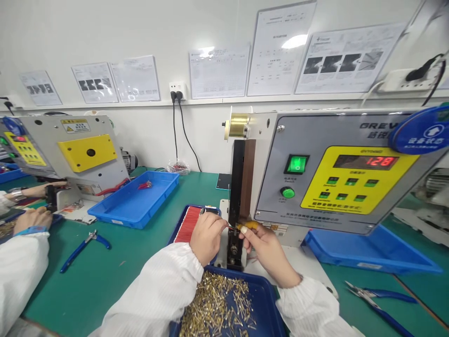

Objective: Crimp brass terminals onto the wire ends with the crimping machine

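Observation:
My left hand [207, 234] pinches a thin red wire [230, 227] at the front of the crimping machine [242, 187]. Facing it across the machine's narrow black head, my right hand [264, 248] has thumb and forefinger closed together; a yellow cot covers one finger. What sits in that pinch is too small to make out. Behind my left hand, a blue tray holds a bundle of red wires [187, 224]. Below both hands, many small gold-coloured metal pins [213, 304] lie in a dark blue tray [268, 304].
Blue-handled pliers [380, 299] lie at right, near a blue bin [372, 252]. Leftward are cutters [86, 248] and a blue bin [133, 215] with a few red pieces. A co-worker's hand [33, 220] is at another machine [77, 159]. A spool [238, 126] tops my machine.

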### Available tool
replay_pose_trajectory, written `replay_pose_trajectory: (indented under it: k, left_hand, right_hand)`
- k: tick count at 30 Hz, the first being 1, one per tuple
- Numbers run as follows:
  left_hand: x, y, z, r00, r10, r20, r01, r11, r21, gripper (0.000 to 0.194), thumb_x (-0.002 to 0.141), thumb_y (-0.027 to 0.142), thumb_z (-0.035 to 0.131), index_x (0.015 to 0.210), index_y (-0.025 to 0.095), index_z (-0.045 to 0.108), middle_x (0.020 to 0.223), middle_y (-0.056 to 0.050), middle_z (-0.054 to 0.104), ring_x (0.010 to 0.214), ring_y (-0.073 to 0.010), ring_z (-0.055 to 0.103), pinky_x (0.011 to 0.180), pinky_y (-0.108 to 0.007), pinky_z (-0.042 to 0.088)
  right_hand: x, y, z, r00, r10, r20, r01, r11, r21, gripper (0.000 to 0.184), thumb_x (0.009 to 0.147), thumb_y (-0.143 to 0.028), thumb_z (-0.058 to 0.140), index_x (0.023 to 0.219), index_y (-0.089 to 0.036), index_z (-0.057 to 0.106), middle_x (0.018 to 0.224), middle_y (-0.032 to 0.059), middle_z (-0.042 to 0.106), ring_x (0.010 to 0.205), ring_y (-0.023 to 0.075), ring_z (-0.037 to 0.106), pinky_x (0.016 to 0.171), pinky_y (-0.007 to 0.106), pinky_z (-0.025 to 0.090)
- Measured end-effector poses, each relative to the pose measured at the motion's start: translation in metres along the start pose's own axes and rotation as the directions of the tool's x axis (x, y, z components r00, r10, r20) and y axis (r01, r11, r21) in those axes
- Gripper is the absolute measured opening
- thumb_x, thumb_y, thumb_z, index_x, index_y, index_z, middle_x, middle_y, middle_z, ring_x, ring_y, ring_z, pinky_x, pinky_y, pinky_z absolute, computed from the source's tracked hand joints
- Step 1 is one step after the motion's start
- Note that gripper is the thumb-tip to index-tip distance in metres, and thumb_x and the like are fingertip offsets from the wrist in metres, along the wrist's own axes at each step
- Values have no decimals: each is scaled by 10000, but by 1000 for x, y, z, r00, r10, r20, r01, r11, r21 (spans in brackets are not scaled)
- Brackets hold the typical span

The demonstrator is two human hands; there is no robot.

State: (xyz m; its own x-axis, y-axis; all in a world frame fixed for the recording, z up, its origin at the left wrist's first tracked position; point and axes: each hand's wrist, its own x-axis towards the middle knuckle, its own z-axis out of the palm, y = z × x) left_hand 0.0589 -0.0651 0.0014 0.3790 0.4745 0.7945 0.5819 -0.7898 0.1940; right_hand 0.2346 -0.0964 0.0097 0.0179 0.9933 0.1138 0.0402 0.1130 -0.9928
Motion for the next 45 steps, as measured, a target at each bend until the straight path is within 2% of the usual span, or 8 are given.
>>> replay_pose_trajectory:
  k: [20, 28, 34, 45]
  left_hand:
    - [0, 0, -1, 1000, -1, 0, 1, 1000, 1, 205, 911, 107, 417, 928, 180, 607, 890, -53, 602, 852, -171, 499, 756, -317, 438]
    - [0, -1, -1, 1000, 7, -5, -7, 1000, 14, 205, 899, 89, 426, 934, 179, 607, 903, -54, 592, 863, -174, 493, 762, -310, 431]
    - [1, 0, -2, 998, 19, -57, -17, 999, 36, 198, 889, 91, 471, 969, 195, 620, 871, -48, 586, 863, -171, 482, 767, -305, 424]
    - [1, -1, -1, 999, 9, -34, -7, 998, 55, 189, 904, 139, 457, 909, 193, 638, 867, -51, 595, 845, -172, 496, 756, -312, 438]
  right_hand:
    - [0, -3, 0, 1000, -15, -8, 15, 999, -43, 455, 685, -646, 611, 651, -195, 560, 468, -26, 529, 413, 122, 461, 448, 264, 397]
    - [-2, -4, 2, 1000, -20, -16, 20, 1000, 19, 412, 686, -594, 659, 675, -192, 566, 472, -28, 536, 420, 121, 469, 439, 251, 410]
    - [-4, -1, 6, 996, -24, -83, 26, 1000, 18, 406, 702, -590, 648, 677, -194, 562, 461, -36, 523, 400, 116, 459, 415, 240, 396]
    - [-6, 6, 10, 987, -51, -155, 45, 998, -41, 452, 713, -640, 616, 695, -190, 566, 469, -28, 526, 387, 119, 468, 387, 240, 397]
